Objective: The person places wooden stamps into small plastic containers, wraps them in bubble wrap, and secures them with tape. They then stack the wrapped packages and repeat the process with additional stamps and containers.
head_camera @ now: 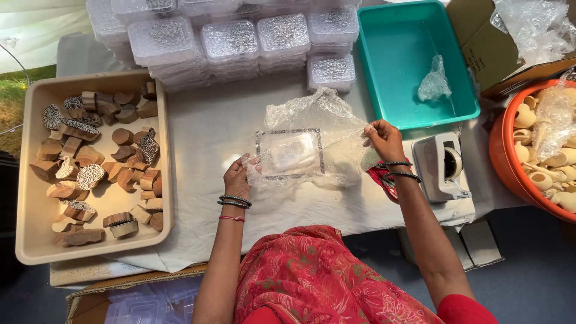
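Head view: clear box (290, 153) at centre on bubble wrap (318, 120), spread flat for wrapping. Left hand (237, 177) pinching wrap at 8 o'clock; right hand (384, 139) closed on the edge at 3, probably pulling taut. Tape dispenser (443, 167) beside.

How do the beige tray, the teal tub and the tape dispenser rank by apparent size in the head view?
1. beige tray, largest.
2. teal tub.
3. tape dispenser, smallest.
All rest on the same table, so nearness hardly distorts this.

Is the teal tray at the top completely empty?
No, the teal tray holds one crumpled piece of clear plastic wrap.
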